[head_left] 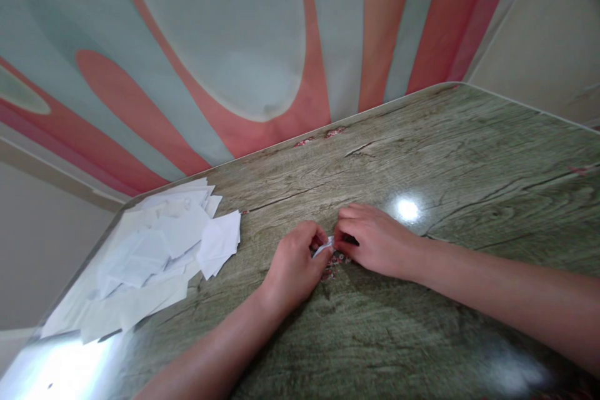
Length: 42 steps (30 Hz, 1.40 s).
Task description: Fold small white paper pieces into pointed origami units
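A small piece of white paper (323, 246) is pinched between my two hands, just above the wood-grain table. My left hand (295, 259) has its thumb and fingers closed on the paper's left part. From the other side, my right hand (368, 237) grips the paper's right end with its fingertips. Most of the paper is hidden by my fingers, so its exact shape cannot be made out. Right below my fingertips lies a patch of small reddish bits or printed pattern (329, 272); which of the two, I cannot tell.
Loose white paper sheets (164, 244) lie heaped at the table's left side, with a smaller stack (220, 240) at the heap's right edge. The wood-grain table (469, 200) meets a wall with a red and pale blue pattern (276, 131) along its far edge.
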### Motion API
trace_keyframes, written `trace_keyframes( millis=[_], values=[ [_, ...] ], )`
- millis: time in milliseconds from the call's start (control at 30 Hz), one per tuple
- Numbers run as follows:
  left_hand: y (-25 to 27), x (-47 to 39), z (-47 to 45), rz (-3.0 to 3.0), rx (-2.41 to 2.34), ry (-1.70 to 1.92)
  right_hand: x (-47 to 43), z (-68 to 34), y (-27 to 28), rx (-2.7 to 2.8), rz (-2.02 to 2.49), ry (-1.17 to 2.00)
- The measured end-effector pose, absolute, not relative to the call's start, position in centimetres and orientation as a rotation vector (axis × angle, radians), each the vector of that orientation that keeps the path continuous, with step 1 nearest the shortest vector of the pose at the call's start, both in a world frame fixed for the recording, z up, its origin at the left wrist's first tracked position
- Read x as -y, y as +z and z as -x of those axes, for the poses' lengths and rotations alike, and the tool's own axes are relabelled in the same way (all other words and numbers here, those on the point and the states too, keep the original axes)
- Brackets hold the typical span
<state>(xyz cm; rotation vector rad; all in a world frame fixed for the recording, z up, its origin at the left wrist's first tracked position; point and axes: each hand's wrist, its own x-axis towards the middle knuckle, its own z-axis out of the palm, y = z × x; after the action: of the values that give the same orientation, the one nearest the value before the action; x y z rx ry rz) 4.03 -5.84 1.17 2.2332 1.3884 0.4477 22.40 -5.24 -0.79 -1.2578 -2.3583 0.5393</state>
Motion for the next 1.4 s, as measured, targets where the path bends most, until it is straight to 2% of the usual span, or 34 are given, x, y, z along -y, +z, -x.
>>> trace_keyframes(
  millis=[233,500,700,833,1133,1400],
  values=[
    [0.9,6.1,-3.7,-2.354,-1.293,0.480,5.1,-22.2,-1.0,2.250,1.282,0.619],
    [1.1,6.4,-3.5,-2.702,-1.128,0.291,4.6,-22.6,-1.0,2.176,1.279,0.701],
    [1.3,6.7,-3.7,-2.756,-1.200,0.217,4.4,-23.9,-1.3,2.205,1.095,0.771],
    [1.3,6.8,-4.0,-2.838,-1.223,0.198,4.3,-24.3,-1.6,2.254,0.990,0.701],
    [1.4,6.3,-4.4,-2.518,-1.256,0.395,4.3,-23.3,-1.7,2.249,1.139,0.675],
    [1.0,5.7,-4.1,-2.289,-1.387,0.339,4.6,-23.4,-1.7,2.288,1.122,0.646]
  ],
)
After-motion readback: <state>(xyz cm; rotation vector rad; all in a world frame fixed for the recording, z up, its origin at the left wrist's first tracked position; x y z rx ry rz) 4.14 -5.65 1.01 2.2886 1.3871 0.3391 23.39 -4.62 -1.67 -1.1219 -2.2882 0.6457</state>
